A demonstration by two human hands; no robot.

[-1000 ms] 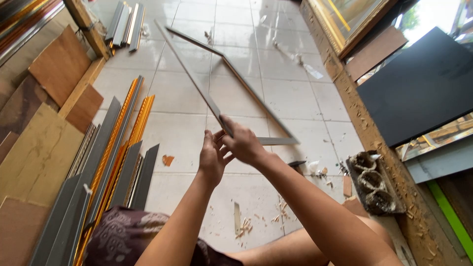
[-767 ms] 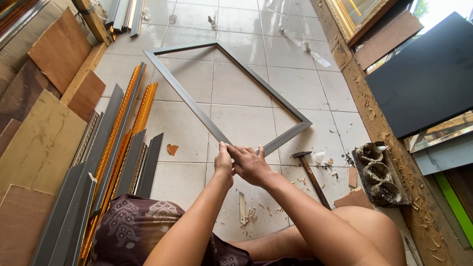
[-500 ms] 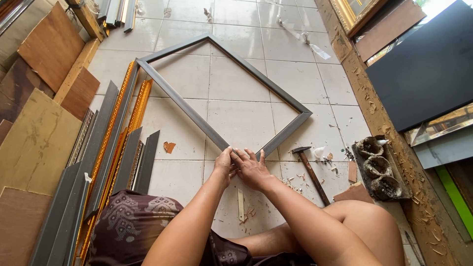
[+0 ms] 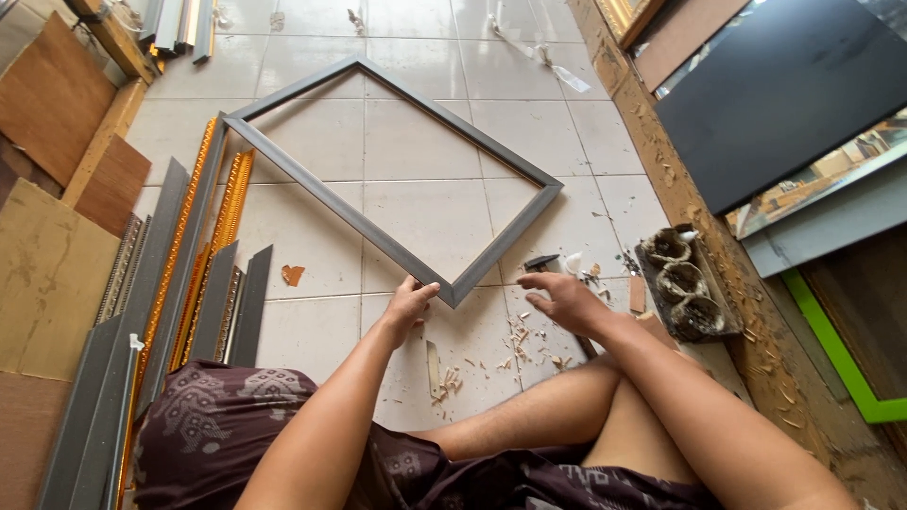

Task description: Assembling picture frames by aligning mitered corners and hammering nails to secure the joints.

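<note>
Head view shows your left hand (image 4: 408, 304) pinching the near corner of the grey rectangular wooden picture frame (image 4: 387, 179), which lies flat on the tiled floor (image 4: 425, 123) stretching toward 11 o'clock, while your right hand (image 4: 565, 300) hovers spread at its 3 o'clock.

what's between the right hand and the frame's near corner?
Head view: only bare floor tile with a few wood chips separates the right hand from the near corner of the grey frame. The hammer lies just beyond.
</note>
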